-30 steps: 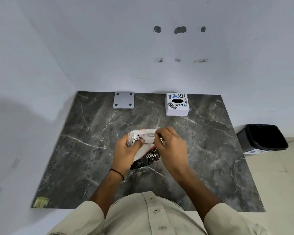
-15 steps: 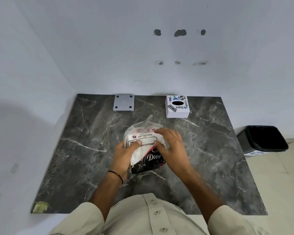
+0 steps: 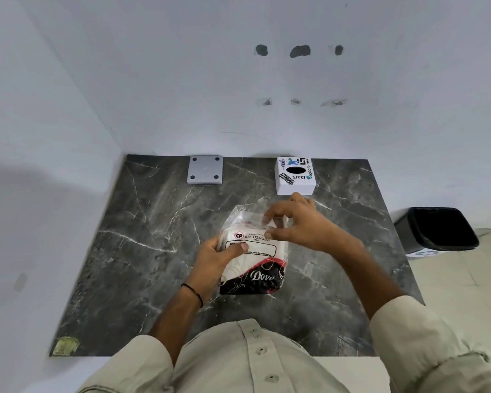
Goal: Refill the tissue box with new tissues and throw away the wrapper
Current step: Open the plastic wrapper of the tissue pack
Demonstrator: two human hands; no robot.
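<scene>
A plastic-wrapped tissue pack, white with a black and red printed end, lies in the middle of the dark marble table. My left hand grips its left side, thumb across the label. My right hand pinches the clear wrapper at the pack's far, opened end, where loose plastic sticks up. The white tissue box, covered in stickers with a dark oval slot on top, stands at the table's back right, just beyond my right hand.
A grey square plate lies at the back of the table against the wall. A black bin stands on the floor to the right of the table. Walls close off the left and back sides.
The wrapper's far end has come open and stands up. My right hand has moved from the pack's top to its far right end, pulling the plastic; my left hand keeps its grip.
</scene>
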